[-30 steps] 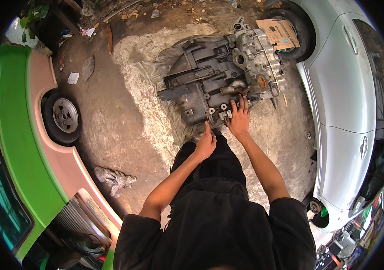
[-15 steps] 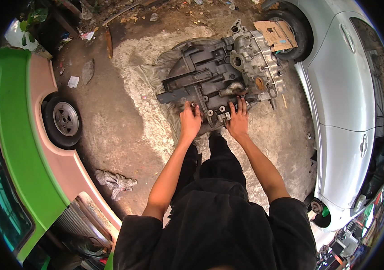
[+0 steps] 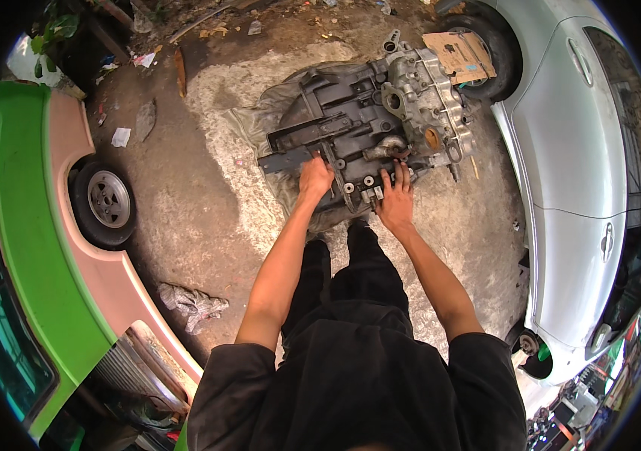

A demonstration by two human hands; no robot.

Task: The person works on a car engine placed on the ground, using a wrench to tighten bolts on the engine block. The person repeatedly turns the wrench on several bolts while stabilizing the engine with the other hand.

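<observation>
A dark metal engine block [image 3: 320,113] lies on its side on a grey cloth [image 3: 249,128] in front of me. Joined to its right end is a lighter aluminium cylinder head [image 3: 429,98] with round ports. My left hand [image 3: 316,179] is closed at the block's near left edge, fingers curled down beside a flat dark bar-like part [image 3: 284,161]; what the fingers pinch, if anything, is too small to name. Flat on the block's near side rests my right hand [image 3: 396,201], its fingers stretched out by a curved metal pipe stub [image 3: 388,148].
A green and pink car [image 3: 72,248] stands on the left, a silver car [image 3: 572,173] on the right. Cardboard [image 3: 459,58] leans against the silver car's wheel. A crumpled rag [image 3: 193,303] and paper scraps [image 3: 120,137] lie on the stained concrete floor [image 3: 178,180].
My left hand has moved slightly up and away from me onto the block's edge, its fingers now turned down. My right hand stays in about the same place.
</observation>
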